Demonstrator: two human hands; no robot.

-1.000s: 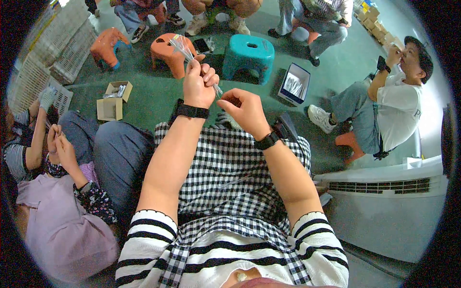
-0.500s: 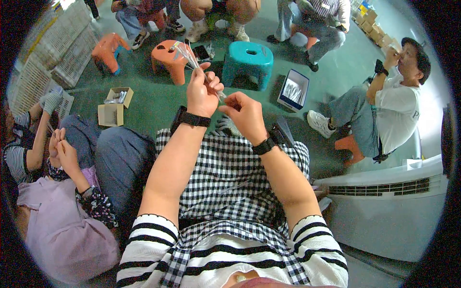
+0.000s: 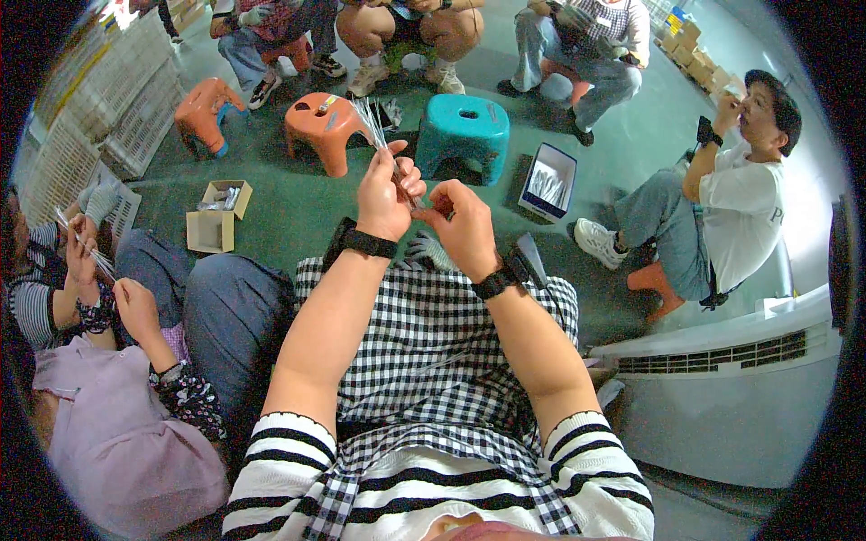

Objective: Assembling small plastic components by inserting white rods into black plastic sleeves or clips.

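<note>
My left hand (image 3: 383, 206) is closed round a bundle of thin, pale, see-through strips (image 3: 372, 122), whose free ends fan out above the fist. Right beside it, my right hand (image 3: 463, 221) has thumb and finger pinched at the bundle's lower end. Anything between those fingertips is too small to make out. Both hands are held above my black-and-white checked apron (image 3: 397, 334). A faint pale strip (image 3: 446, 363) lies across the apron's cloth. Just past my knees, partly hidden behind the hands, is a grey glove (image 3: 428, 249).
Ahead stand two orange stools (image 3: 327, 126) (image 3: 206, 113) and a teal stool (image 3: 465, 131). An open blue-and-white box (image 3: 548, 183) of pale strips sits right of them, a small cardboard box (image 3: 210, 232) left. People sit around; a white appliance (image 3: 722, 406) is at my right.
My right fingertips have come down and closer to the left fist. The strip bundle stands slightly more upright. At left, a neighbour's hands have shifted and now show a bundle of pale strips.
</note>
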